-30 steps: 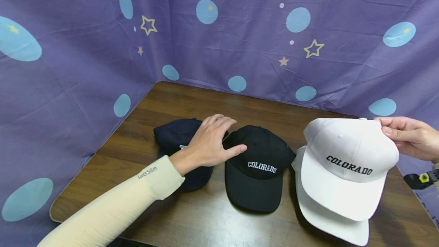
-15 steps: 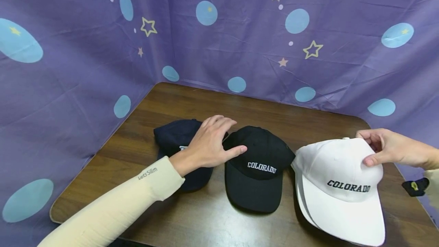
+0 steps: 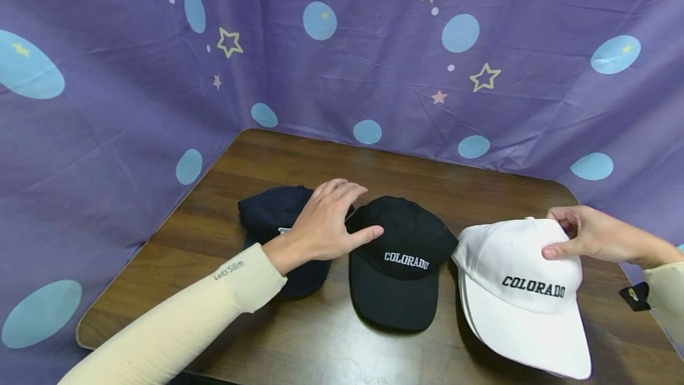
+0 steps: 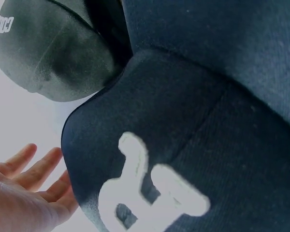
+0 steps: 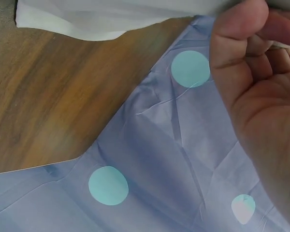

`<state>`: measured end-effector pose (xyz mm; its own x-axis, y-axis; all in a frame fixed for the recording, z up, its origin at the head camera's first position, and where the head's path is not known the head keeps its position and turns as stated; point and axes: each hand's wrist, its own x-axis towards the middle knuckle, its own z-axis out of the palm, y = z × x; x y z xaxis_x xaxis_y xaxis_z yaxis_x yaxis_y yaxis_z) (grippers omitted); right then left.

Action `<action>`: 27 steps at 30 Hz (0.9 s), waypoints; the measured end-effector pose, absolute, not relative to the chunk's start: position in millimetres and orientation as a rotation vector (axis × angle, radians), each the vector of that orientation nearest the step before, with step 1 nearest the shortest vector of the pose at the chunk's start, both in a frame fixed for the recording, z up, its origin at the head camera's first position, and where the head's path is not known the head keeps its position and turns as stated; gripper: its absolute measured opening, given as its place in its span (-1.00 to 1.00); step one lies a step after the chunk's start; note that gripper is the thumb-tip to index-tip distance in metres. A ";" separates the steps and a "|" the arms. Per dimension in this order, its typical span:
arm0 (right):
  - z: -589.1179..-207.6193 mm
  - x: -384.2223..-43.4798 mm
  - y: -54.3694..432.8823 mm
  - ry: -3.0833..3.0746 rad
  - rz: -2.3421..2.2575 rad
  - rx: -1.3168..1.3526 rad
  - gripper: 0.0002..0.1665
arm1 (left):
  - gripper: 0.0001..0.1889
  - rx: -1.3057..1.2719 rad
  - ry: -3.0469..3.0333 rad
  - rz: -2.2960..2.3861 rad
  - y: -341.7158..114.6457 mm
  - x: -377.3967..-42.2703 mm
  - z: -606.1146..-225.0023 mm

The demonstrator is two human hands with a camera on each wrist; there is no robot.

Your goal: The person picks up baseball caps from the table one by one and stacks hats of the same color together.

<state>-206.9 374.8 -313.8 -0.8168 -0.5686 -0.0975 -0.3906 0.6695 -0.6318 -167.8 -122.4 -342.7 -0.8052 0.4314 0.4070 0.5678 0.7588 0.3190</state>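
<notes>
In the head view, a white baseball cap (image 3: 521, 260) with black COLORADO lettering lies over another white cap, which shows only as a sliver along the left edge. My right hand (image 3: 598, 233) pinches the upper cap's crown at its right side, thumb in front. To its left sits a black COLORADO cap (image 3: 408, 230). Farther left is a navy cap (image 3: 272, 210), partly covered by my left hand (image 3: 326, 224), whose fingers are loosely bent and hold nothing. The left wrist view shows those fingers beside the navy cap's edge; contact is unclear.
The caps are on a brown wooden table (image 3: 331, 159) with rounded corners. Purple fabric (image 3: 374, 46) printed with stars and blue ovals hangs behind and to the left. It also shows beyond the table edge in the right wrist view.
My right hand has lowered the upper white cap and shifted it slightly left, so it now covers nearly all of the white cap below. The left hand stays where it was.
</notes>
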 end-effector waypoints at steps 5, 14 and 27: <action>-316.0 -210.0 372.4 2.675 -0.859 -0.698 -0.66 | -0.16 -0.772 -2.655 -0.624 -123.0 -167.7 -342.5; -314.7 -214.1 374.7 2.661 -0.864 -0.625 -0.69 | -0.17 -0.773 -2.637 -0.623 -124.2 -168.2 -342.6; -313.8 -214.5 375.1 2.698 -0.867 -0.652 -0.59 | -0.17 -0.751 -2.653 -0.633 -126.8 -165.8 -339.9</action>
